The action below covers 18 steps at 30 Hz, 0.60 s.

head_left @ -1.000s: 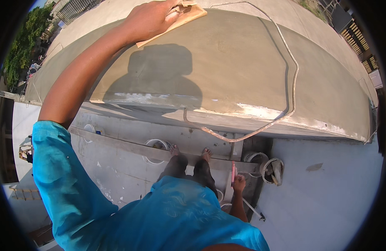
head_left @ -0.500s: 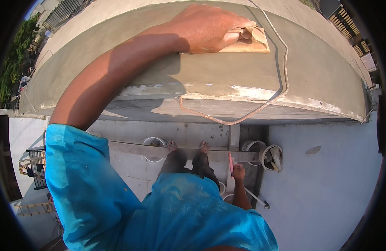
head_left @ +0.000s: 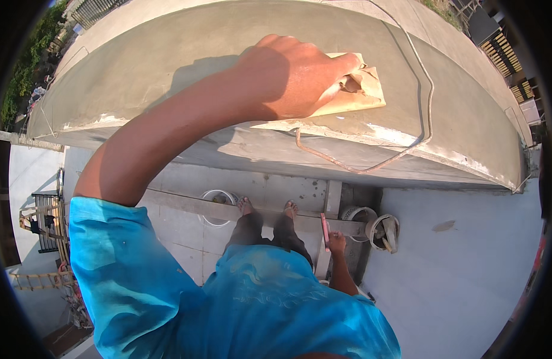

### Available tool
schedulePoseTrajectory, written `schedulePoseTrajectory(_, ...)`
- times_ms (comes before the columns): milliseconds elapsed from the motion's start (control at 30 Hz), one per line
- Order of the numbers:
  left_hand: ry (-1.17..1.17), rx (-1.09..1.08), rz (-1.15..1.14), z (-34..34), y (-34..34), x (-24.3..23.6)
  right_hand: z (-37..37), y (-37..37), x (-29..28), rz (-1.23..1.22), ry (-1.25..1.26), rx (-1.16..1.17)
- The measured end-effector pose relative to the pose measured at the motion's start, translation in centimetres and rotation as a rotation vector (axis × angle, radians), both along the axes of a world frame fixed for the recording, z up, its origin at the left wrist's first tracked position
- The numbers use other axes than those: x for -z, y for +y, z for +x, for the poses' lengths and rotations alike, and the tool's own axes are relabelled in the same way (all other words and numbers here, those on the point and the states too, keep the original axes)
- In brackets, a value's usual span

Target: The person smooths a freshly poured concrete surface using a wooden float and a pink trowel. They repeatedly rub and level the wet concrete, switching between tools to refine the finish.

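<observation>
My left hand [head_left: 285,81] grips a folded tan sheet [head_left: 370,94], paper or thin card, against the grey curved plastered surface [head_left: 467,119], close to its near, white-patched edge. Its thumb side shows; the other fingertips are hidden. A bent metal rod [head_left: 431,102] loops over that surface to the right of the sheet. Low down beside my legs, my right hand [head_left: 337,241] is closed on a long, thin pink object [head_left: 324,226], whose kind I cannot make out.
My bare feet [head_left: 246,205] are on or by a narrow plank [head_left: 174,200] below the ledge. Buckets [head_left: 383,232] stand to the right, a white one [head_left: 209,220] left of my feet. A pale blue wall or slab [head_left: 455,269] lies right, wooden ladder-like pieces [head_left: 36,280] far left.
My left hand with the tan sheet has swept rightward, then moved a little toward the near edge. The right hand still holds the pink object low down. The view has shifted slightly.
</observation>
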<state>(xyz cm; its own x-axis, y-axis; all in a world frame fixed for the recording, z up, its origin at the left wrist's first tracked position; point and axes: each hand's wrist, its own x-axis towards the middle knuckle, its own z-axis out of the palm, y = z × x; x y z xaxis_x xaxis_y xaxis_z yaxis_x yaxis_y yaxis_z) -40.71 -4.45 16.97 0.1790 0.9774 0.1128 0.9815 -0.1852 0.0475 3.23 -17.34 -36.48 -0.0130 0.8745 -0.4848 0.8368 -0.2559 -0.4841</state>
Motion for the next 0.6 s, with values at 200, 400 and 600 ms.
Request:
schedulePoseTrajectory(200,0.093,-0.593,0.092,-17.9,-8.6,0.6,-0.7,0.2,-0.1,-0.105,0.169,0.105)
schedulePoseTrajectory(400,0.003,-0.157,-0.06,-1.7,-1.9,-0.4,-2.4,0.6,0.2,0.032,0.038,-0.186)
schedulePoseTrajectory(600,0.144,-0.761,0.166,-22.5,-16.9,1.6,-0.9,0.3,1.8,-0.132,0.127,-0.04)
